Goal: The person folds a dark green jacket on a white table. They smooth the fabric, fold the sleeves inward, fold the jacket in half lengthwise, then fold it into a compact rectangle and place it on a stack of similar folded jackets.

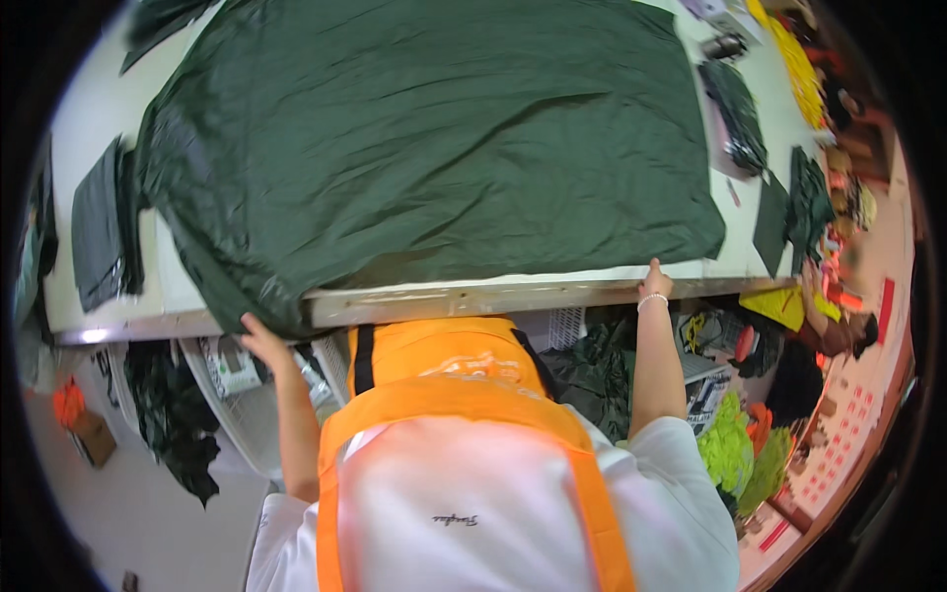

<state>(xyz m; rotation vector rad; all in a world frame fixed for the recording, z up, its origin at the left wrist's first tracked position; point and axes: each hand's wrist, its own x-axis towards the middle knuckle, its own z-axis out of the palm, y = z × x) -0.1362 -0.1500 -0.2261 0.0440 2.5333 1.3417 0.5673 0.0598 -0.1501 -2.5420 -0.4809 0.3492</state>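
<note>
A large dark green sheet of thin, slightly shiny fabric (444, 158) lies spread over the white table, wrinkled across its middle. Its near left corner droops over the front edge. My left hand (266, 345) grips the hem at that drooping corner, the fingertips partly hidden by the cloth. Farther right, my right hand (654, 282), with a beaded bracelet at the wrist, is closed on the near edge of the same fabric, thumb uppermost. Between my hands, a strip of tabletop shows in front of the hem.
Folded dark green pieces (99, 227) lie at the table's left; a plastic-wrapped dark bundle (735, 113) lies at its right. Under the table's front edge (464, 301) are white baskets (232, 405) and an orange bag (444, 350). Another person's arm (811, 306) reaches yellow cloth at right.
</note>
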